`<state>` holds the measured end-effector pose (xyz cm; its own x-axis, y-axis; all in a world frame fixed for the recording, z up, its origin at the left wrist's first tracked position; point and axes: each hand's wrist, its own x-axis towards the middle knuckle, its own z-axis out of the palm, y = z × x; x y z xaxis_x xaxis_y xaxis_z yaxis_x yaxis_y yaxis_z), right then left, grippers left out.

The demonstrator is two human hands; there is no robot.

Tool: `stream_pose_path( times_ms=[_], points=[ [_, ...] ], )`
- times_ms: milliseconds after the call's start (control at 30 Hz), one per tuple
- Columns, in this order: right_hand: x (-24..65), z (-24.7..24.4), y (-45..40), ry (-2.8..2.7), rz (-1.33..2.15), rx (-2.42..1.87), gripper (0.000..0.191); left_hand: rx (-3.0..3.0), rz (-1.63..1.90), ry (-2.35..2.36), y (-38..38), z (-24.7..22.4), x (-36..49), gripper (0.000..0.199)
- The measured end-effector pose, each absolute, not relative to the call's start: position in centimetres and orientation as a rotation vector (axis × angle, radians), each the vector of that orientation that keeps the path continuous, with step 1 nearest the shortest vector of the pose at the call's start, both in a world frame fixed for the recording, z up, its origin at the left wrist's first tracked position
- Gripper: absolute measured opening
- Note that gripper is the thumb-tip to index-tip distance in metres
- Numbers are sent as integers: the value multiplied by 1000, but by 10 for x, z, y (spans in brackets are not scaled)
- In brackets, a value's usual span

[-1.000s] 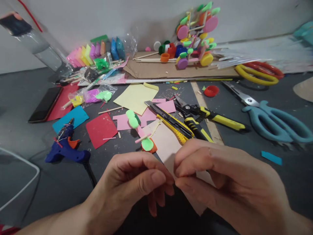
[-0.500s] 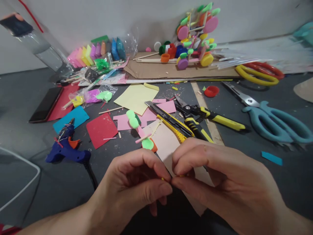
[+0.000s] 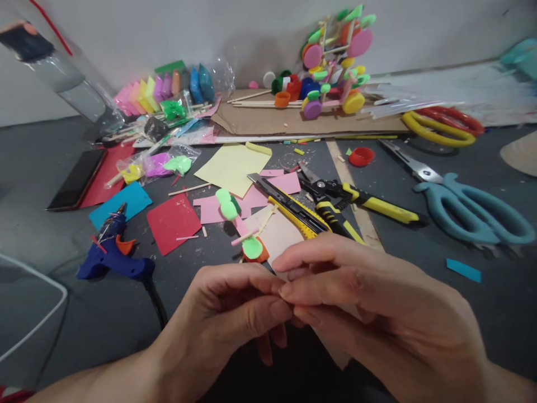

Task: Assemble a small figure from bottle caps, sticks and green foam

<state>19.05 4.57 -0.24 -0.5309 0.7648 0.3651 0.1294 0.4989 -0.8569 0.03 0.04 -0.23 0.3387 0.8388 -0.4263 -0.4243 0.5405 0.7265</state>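
My left hand (image 3: 239,313) and my right hand (image 3: 369,308) meet at the fingertips low in the middle of the view. Both are pinched closed, and whatever lies between the fingers is hidden. Just beyond them, a small figure of green clay discs (image 3: 229,208) and pink sticks stands or lies near an orange cap (image 3: 263,254). A yellow utility knife (image 3: 293,207) rests behind my right hand, beside black and yellow cutters (image 3: 331,207). Under my hands is a pale paper sheet (image 3: 274,235).
A blue glue gun (image 3: 115,254) with its cord lies at the left, near a red paper square (image 3: 174,222) and a phone (image 3: 78,179). Blue-handled scissors (image 3: 465,207) lie at the right. Colourful clay-and-stick models (image 3: 335,67) stand on cardboard (image 3: 260,120) at the back.
My right fingers have moved left and now overlap my left fingertips. Small yellow bits seen between the fingers before are now covered.
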Motion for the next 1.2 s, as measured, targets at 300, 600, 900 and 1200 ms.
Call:
stream_pose_path(
  times_ms=[300,600,900,1200],
  points=[
    [187,-4,49,-2179,734,-599,26,453,899,803,3,-13,0,5],
    [190,-16,45,-2304,552,-570,42,429,933,809,6,-11,1,7],
    [186,-14,48,-2311,398,-541,30,402,903,790,3,-13,-1,7],
    [189,-6,51,-2306,384,-605,22,432,895,756,2,-12,-1,10]
  ],
)
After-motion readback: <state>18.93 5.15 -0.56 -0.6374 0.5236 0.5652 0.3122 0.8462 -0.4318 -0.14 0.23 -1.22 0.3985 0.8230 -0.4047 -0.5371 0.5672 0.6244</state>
